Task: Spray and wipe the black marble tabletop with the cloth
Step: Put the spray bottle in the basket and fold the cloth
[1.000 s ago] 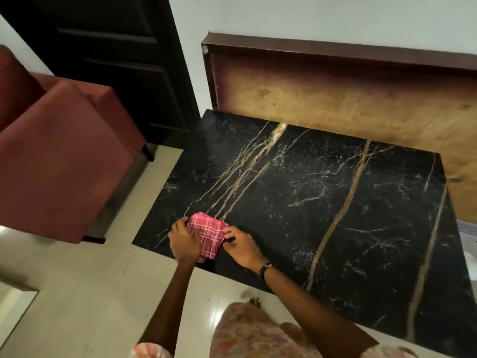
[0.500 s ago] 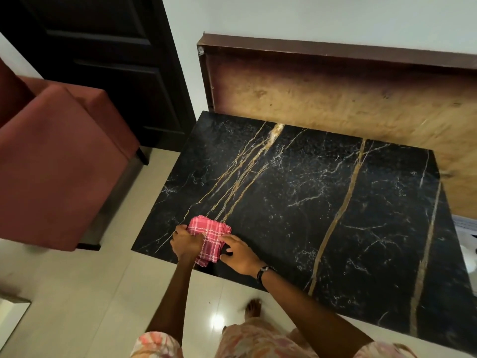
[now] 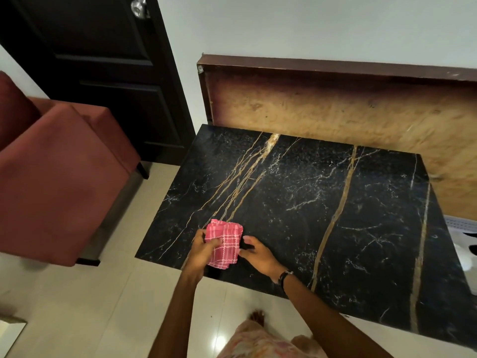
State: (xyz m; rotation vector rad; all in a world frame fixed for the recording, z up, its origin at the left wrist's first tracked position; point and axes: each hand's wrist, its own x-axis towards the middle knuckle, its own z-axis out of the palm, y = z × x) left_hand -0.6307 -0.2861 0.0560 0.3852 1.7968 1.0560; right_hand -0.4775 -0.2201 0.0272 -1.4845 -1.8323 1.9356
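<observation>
Far off to the left of where we hold the cloth stands a rust-red upholstered armchair [image 3: 51, 182], and behind it a dark panelled door [image 3: 98, 73]; neither is part of our job.

Our left hand [image 3: 202, 250] has its fingers curled over the left edge of the folded pink checked cloth [image 3: 225, 244], gripping it with a thumb or finger laid across the top. The cloth lies at the near left corner of the black marble tabletop [image 3: 296, 202], its lower end reaching the table's near edge. Just to the right of it, our right hand [image 3: 255, 254] touches the cloth's right edge; its fingers are bent toward the fabric, but we cannot tell whether they pinch it or only steady it. A dark watch [image 3: 284, 275] sits on that wrist.

Beyond and to the right of the grip the marble runs on, dark with gold and white veins, up to a wooden board [image 3: 335, 112] leaning on the wall.

We judge that we are squaring the cloth into a pad, so the wiping is not properly under way. No spray bottle shows in view. Next we need one flat hand on the pad, pressing down, and long strokes away from this corner toward the far right.
</observation>
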